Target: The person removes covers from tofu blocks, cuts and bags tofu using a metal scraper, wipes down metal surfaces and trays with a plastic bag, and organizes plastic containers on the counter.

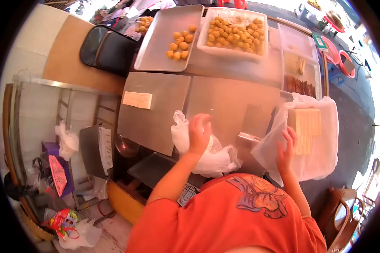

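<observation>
Head view, left hand: the left hand (199,130) is held over the table's near edge, its fingers bent and part of them hidden; whether anything is gripped cannot be told.
White plastic bag: the white plastic bag (211,162) is seen crumpled at the near edge, partly covered by the left hand and forearm.
Right hand: the right hand (286,152) is raised beside the lined tub, its fingers curved and slightly apart (whether the liner is touched cannot be told).
Lined tub: the tub (331,145) is placed at the table's right end, and its rim is draped with a thin plastic liner (268,148).
Pale blocks: the pale blocks (305,122) are packed close together inside the tub, just beyond the right fingers.
Small row: a short row of similar blocks (137,100) is laid on the left metal sheet (156,122), well apart from both hands.
Far side: golden balls (181,43) are gathered on a metal tray (158,42), and many more balls (234,36) are heaped in a white container (230,54) just beside it.
</observation>
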### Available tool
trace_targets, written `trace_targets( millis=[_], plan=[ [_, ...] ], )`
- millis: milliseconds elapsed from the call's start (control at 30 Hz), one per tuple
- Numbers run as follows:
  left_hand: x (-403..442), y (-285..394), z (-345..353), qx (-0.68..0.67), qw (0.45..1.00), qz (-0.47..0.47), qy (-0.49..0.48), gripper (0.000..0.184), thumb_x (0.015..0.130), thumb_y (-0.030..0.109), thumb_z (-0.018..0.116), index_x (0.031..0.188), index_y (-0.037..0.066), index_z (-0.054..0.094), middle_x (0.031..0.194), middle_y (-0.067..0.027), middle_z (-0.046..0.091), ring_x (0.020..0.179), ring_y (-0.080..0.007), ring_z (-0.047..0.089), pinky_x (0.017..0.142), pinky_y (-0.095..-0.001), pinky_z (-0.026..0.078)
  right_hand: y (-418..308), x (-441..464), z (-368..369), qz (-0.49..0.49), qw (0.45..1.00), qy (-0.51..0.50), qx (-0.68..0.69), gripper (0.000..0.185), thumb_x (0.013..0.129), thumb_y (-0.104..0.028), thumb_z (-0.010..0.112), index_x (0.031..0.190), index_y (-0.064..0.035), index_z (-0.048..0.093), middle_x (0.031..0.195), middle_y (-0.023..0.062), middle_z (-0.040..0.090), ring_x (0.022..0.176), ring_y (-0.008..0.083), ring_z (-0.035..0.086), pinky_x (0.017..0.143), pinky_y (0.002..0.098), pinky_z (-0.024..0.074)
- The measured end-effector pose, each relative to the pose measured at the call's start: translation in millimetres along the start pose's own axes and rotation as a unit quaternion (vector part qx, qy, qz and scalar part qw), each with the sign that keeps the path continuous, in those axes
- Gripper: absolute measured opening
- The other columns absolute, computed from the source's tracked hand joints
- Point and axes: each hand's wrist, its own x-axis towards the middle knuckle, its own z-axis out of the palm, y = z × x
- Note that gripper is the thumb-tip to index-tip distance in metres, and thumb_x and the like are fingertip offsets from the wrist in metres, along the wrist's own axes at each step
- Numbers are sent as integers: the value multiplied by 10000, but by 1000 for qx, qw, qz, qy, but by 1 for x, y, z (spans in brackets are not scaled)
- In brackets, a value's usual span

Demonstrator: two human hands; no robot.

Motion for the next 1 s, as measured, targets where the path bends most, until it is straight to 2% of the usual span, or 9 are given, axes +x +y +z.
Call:
trace_targets(
  millis=[133, 200, 333, 367, 467, 500, 867, 900, 1000],
  plan=[
    [-21, -27, -18, 209, 967, 5, -147, 461, 724, 233, 644, 1136, 69, 520, 1236, -136, 422, 1196, -320, 330, 991, -511, 218, -34, 17, 48, 124, 977, -96, 146, 187, 813, -25, 549, 1000, -17, 551, 950, 116, 568, 856, 213, 567, 748, 277, 449],
    [-42, -39, -22, 240, 947, -29, -214, 507, 710, 276, 657, 1154, 80, 511, 1266, -142, 393, 1218, -325, 303, 1001, -550, 185, -40, 7, 64, 318, 870, -106, 363, 142, 854, -70, 534, 981, -10, 547, 896, 93, 575, 779, 166, 570, 674, 240, 447],
    [-74, -52, -24, 215, 941, -49, -256, 515, 704, 291, 661, 1152, 84, 516, 1271, -147, 395, 1218, -317, 310, 1005, -550, 184, -52, -24, 62, 556, 614, -87, 553, 206, 873, -137, 521, 1027, -2, 501, 927, 93, 561, 800, 193, 568, 700, 293, 471],
    [-78, -55, -22, 205, 945, -47, -251, 511, 705, 292, 660, 1149, 85, 519, 1269, -147, 401, 1216, -315, 314, 1003, -547, 188, -37, -38, 66, 617, 549, -99, 555, 410, 874, -183, 528, 1191, 38, 393, 1135, 183, 497, 1000, 288, 533, 831, 372, 465],
    [-82, -65, -13, 200, 953, -41, -225, 515, 701, 295, 662, 1148, 85, 515, 1253, -146, 419, 1210, -307, 328, 999, -545, 195, -31, -53, 75, 675, 451, -64, 581, 672, 869, -241, 545, 1332, 70, 170, 1336, 270, 291, 1220, 366, 357, 972, 433, 376],
    [-84, -64, -9, 197, 956, -41, -216, 524, 699, 296, 663, 1153, 86, 509, 1249, -142, 425, 1208, -304, 332, 997, -546, 197, -28, -54, 77, 646, 446, -76, 614, 833, 869, -271, 547, 1361, 64, -36, 1416, 290, 69, 1317, 391, 160, 1047, 458, 272],
    [-77, -45, 0, 235, 950, -40, -200, 573, 716, 319, 656, 1203, 90, 461, 1281, -130, 394, 1243, -301, 296, 1004, -604, 142, -17, -59, 130, 617, 369, 28, 694, 842, 855, -353, 569, 1379, 24, 29, 1442, 205, 115, 1333, 336, 163, 1081, 416, 207],
    [-76, -44, -1, 232, 951, -43, -201, 577, 717, 322, 655, 1208, 90, 458, 1283, -130, 391, 1244, -302, 295, 1003, -605, 144, -16, -57, 138, 639, 360, 53, 678, 797, 833, -361, 603, 1351, 23, 136, 1360, 196, 280, 1255, 330, 311, 1027, 408, 303],
    [-70, -44, -7, 196, 964, -24, -179, 582, 720, 318, 656, 1214, 94, 445, 1284, -128, 382, 1246, -299, 295, 1001, -606, 145, -17, -56, 154, 659, 392, 96, 635, 564, 811, -361, 635, 1166, 4, 393, 1150, 155, 452, 1061, 295, 473, 885, 376, 421]
  ],
)
